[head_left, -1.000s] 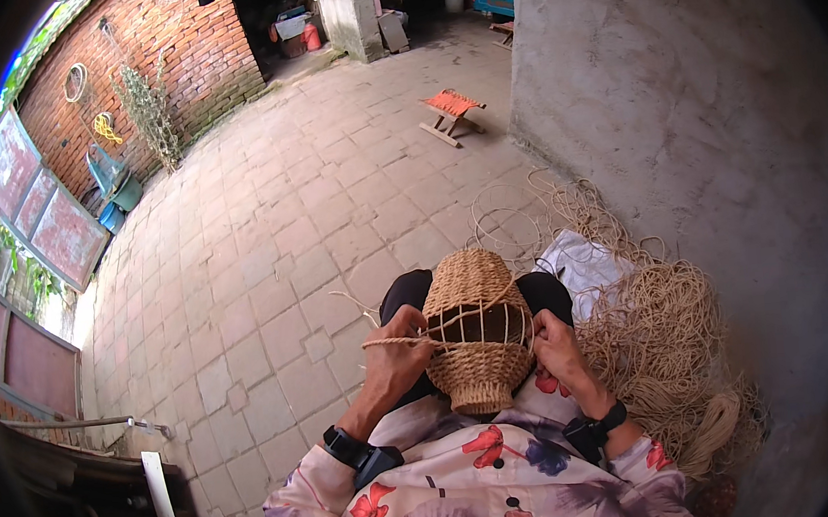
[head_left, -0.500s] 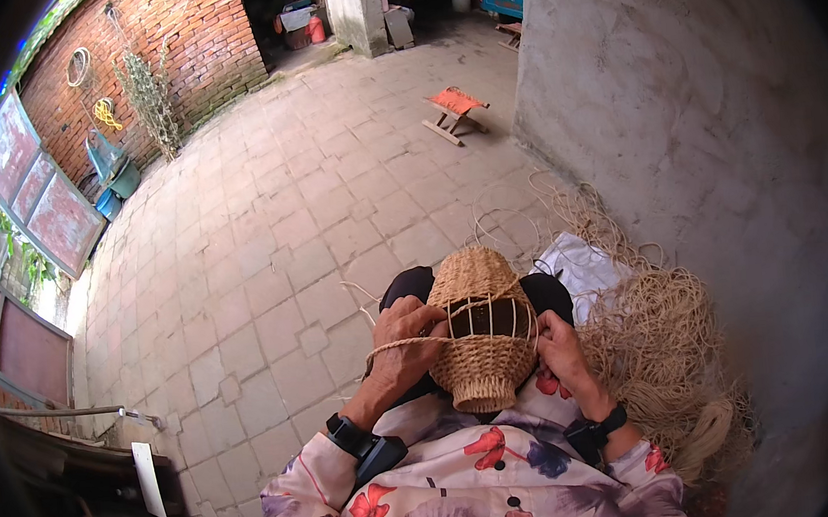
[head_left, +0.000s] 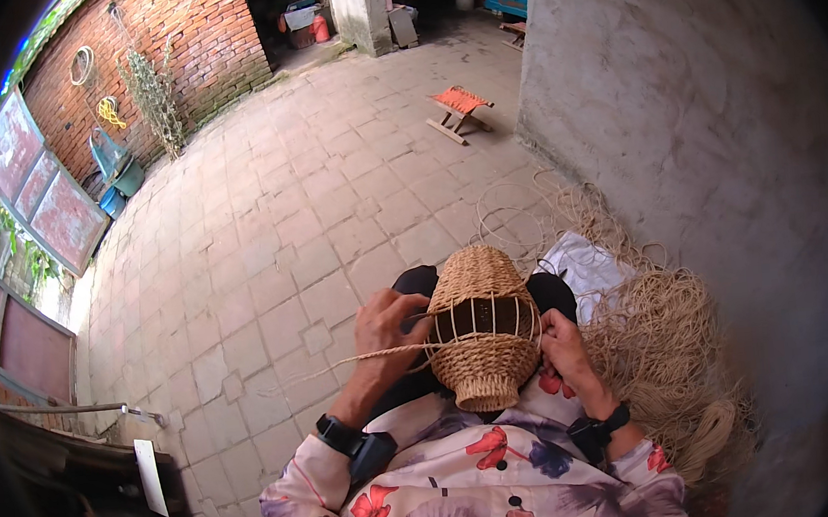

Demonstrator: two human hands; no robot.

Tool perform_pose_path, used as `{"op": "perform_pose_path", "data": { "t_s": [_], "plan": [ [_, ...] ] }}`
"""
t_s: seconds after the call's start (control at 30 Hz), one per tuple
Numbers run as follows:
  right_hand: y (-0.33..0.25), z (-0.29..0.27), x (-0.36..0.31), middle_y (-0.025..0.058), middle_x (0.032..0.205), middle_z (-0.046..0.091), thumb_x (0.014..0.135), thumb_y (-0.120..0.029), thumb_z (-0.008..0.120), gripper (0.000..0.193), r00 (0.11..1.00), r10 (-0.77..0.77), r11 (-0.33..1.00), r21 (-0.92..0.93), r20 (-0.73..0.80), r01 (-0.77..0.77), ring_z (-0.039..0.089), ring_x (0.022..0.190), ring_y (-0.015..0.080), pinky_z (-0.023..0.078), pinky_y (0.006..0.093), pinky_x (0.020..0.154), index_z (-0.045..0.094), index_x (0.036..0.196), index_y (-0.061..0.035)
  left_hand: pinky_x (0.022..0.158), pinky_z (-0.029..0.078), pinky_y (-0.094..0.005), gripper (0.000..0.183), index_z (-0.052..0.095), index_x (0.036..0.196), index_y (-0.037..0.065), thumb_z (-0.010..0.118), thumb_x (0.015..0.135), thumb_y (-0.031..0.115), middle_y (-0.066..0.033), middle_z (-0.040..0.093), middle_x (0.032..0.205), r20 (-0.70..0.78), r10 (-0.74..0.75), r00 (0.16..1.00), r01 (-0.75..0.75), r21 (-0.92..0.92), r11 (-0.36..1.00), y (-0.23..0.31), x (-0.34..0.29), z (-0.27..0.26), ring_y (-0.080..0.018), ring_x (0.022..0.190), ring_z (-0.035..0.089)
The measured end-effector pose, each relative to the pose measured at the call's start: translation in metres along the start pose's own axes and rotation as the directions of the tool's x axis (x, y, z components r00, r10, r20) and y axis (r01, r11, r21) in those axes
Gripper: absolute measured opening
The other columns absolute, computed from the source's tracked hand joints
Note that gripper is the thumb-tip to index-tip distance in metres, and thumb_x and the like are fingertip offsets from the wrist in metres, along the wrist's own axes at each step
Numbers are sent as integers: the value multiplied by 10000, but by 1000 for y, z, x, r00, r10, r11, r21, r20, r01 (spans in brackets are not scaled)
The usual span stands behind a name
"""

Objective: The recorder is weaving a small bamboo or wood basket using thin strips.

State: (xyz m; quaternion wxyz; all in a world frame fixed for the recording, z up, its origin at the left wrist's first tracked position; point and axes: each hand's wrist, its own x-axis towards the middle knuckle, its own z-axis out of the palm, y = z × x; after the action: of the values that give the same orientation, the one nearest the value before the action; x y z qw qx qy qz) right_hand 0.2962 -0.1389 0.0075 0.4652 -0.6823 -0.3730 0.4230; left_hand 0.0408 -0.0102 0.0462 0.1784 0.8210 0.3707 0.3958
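Observation:
A woven straw-coloured basket [head_left: 485, 363] rests on my lap, its narrow neck toward me. Bare upright ribs cross a dark gap around its middle. At the basket's left side is my left hand [head_left: 387, 322], fingers bent, thumb and forefinger apart with a dark gap between. A twisted cord [head_left: 383, 353] runs from the basket's left edge across that hand's wrist and trails left. My right hand [head_left: 564, 349] is closed against the basket's right edge, pinching there; its fingertips are partly hidden.
Beside my right leg lies a big heap of loose fibre cord [head_left: 672, 334] with a white cloth [head_left: 582, 268], against a grey wall [head_left: 695, 96]. A low folding stool with an orange seat [head_left: 460, 100] stands ahead on the paving. Metal gates [head_left: 43, 183] are at left.
My left hand has drawn back leftward and slightly up from the basket's gap, and its fingers have parted. The cord now stretches farther left across the wrist. The right hand stays put.

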Motion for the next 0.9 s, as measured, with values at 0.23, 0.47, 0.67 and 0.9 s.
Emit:
{"op": "perform_pose_path", "data": {
  "t_s": [0.23,0.47,0.67,0.9],
  "plan": [
    [-1,1,-1,19,562,506,823,6,473,62,1000,3,1000,-17,-2,-3,491,395,102,386,261,349,488,868,-35,647,445,-415,155,672,816,84,711,765,225,-99,627,719,80,-85,993,74,139,988,16,5,8,-302,747,618],
    [-1,-2,-1,25,568,523,811,15,483,76,1000,-15,999,-41,-12,15,498,400,102,393,265,354,494,868,-34,603,483,-454,186,624,779,53,671,801,232,-165,639,738,71,-368,927,314,389,866,-78,-24,-10,-374,689,619],
    [-2,-2,1,35,580,537,800,19,493,89,1000,4,998,-58,-14,-5,519,421,114,409,282,374,509,870,-33,748,515,-437,196,647,960,83,637,779,157,-160,656,975,115,-412,904,303,506,808,-123,-55,-43,-349,903,642],
    [-49,1,-14,85,701,593,819,-5,600,108,796,-511,832,-420,-324,362,598,619,164,474,325,554,538,905,-31,714,511,-396,190,622,1005,36,630,843,135,-166,652,943,303,-89,949,156,-207,966,-1,0,-8,-358,802,634]
  ]
}}
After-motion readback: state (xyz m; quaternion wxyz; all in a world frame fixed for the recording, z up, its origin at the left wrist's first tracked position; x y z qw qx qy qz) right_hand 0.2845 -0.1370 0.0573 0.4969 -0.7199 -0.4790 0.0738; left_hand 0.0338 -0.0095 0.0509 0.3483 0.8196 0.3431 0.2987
